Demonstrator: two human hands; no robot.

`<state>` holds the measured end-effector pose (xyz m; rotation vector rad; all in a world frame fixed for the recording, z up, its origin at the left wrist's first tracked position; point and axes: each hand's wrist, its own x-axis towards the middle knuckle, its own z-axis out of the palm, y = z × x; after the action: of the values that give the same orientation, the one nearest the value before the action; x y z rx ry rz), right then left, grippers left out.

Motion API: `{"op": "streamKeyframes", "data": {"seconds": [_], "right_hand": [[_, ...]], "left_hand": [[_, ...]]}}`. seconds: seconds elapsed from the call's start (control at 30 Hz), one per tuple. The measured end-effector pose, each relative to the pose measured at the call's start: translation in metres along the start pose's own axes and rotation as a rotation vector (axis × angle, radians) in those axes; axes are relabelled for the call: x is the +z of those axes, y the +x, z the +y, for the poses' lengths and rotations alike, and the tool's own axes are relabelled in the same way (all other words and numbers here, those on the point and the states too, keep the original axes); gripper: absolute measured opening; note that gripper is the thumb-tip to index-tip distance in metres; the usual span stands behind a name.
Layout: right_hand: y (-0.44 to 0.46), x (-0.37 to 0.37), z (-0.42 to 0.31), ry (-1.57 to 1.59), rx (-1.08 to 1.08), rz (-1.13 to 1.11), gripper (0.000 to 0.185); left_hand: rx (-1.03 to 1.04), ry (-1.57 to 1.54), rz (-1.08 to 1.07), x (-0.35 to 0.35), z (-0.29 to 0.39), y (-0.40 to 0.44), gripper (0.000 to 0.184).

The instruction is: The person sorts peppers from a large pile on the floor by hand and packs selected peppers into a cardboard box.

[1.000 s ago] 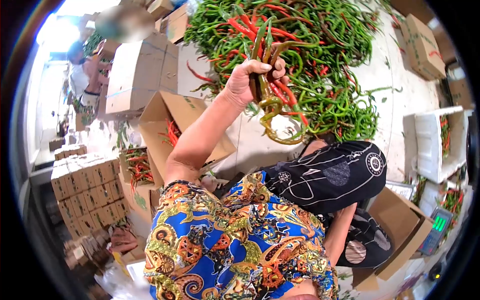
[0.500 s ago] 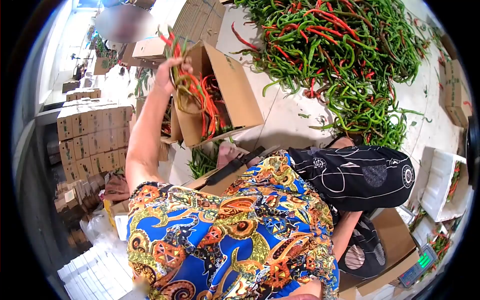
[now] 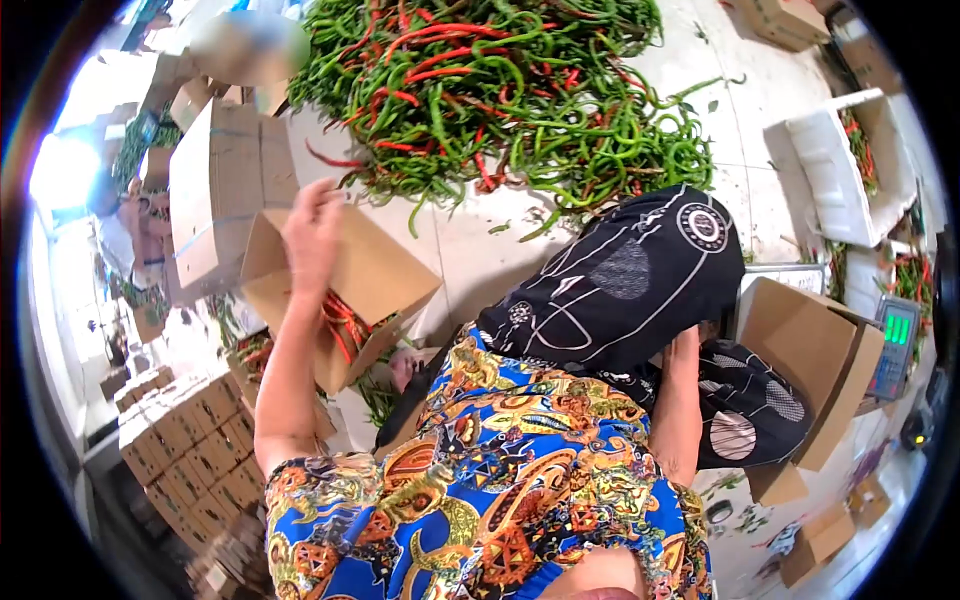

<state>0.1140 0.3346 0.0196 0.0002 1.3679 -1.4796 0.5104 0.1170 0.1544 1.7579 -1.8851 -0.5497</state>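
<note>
Above the open cardboard box (image 3: 390, 262) on the left, my left hand (image 3: 314, 235) is raised with its fingers loosely apart, slightly blurred and empty. Red chilies (image 3: 347, 325) lie inside that box. A large heap of green and red chilies (image 3: 480, 95) spreads over the floor beyond my knees. My right forearm runs down beside my knee in the black patterned cloth (image 3: 620, 280); the hand itself is hidden behind the knee.
Another open carton (image 3: 810, 335) stands at the right, beside a scale display (image 3: 893, 345) with green digits. A white foam box (image 3: 850, 170) holds chilies. Small cartons (image 3: 205, 460) are stacked at lower left; a large carton (image 3: 225, 190) stands behind the left box.
My left hand carried a bunch of chilies from over the heap leftward to the box and let them go. It is now raised above the box. The view has shifted.
</note>
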Motion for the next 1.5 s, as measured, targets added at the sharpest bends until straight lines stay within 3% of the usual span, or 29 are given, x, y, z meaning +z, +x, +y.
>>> {"op": "streamKeyframes", "data": {"seconds": [0.13,0.2,0.27,0.3,0.4,0.47,0.53,0.63,0.73,0.8,0.83,0.9,0.93,1.0,1.2,1.27,1.43,1.5], "right_hand": [[0.001,-0.005,0.005,0.011,0.032,0.054,0.019],[0.005,-0.007,0.009,0.018,0.065,0.087,0.019],[0.006,-0.002,0.007,0.007,0.103,0.111,0.019],[0.013,-0.007,0.014,0.007,0.122,0.121,0.019],[0.024,-0.014,0.028,0.004,0.172,0.143,0.019],[0.03,-0.019,0.038,-0.005,0.197,0.141,0.019],[0.031,-0.023,0.046,-0.023,0.23,0.138,0.019],[0.042,-0.034,0.065,-0.047,0.243,0.115,0.019],[0.049,-0.046,0.084,-0.161,0.211,0.086,0.019],[0.049,-0.058,0.096,-0.148,0.189,0.085,0.019],[0.042,-0.035,0.052,0.052,0.284,0.129,0.017],[0.043,-0.036,0.04,0.001,0.176,0.103,0.017],[0.044,-0.036,0.036,-0.009,0.144,0.091,0.018],[0.041,-0.028,0.02,0.01,0.174,0.202,0.017],[0.035,-0.013,-0.016,-0.103,0.014,0.265,0.014],[0.036,-0.01,-0.017,-0.136,-0.013,0.267,0.015],[0.038,-0.01,-0.006,-0.161,0.029,0.189,0.015],[0.04,-0.016,-0.002,-0.153,0.035,0.187,0.015]], "left_hand": [[0.047,-0.186,-0.563,0.116,0.038,0.011,0.023],[0.161,-0.276,-0.621,0.182,0.039,0.011,0.02],[0.292,-0.126,-0.688,0.218,0.058,0.019,0.019],[0.27,-0.223,-0.598,0.247,0.056,0.019,0.018],[0.253,-0.191,-0.595,0.309,0.069,0.039,0.018],[0.372,-0.181,-0.426,0.342,0.077,0.042,0.016],[0.485,-0.191,-0.418,0.34,0.092,0.035,0.019],[0.847,0.127,-0.43,0.351,0.127,0.022,0.025],[0.987,0.243,-0.437,0.381,0.138,0.012,0.013],[0.981,0.171,-0.399,0.396,0.14,0.013,0.011],[0.871,0.046,-0.437,0.399,0.147,0.017,0.012],[0.635,-0.203,-0.568,0.383,0.174,0.035,0.014],[0.647,-0.36,-0.477,0.382,0.178,0.042,0.012],[0.655,-0.386,-0.416,0.356,0.202,0.055,0.011],[0.911,-0.235,-0.063,0.306,0.225,0.076,0.018],[0.686,-0.267,-0.254,0.281,0.241,0.074,0.019],[0.794,0.467,-0.77,0.312,0.192,0.097,0.029],[0.705,0.305,-0.614,0.309,0.187,0.094,0.027]]}}
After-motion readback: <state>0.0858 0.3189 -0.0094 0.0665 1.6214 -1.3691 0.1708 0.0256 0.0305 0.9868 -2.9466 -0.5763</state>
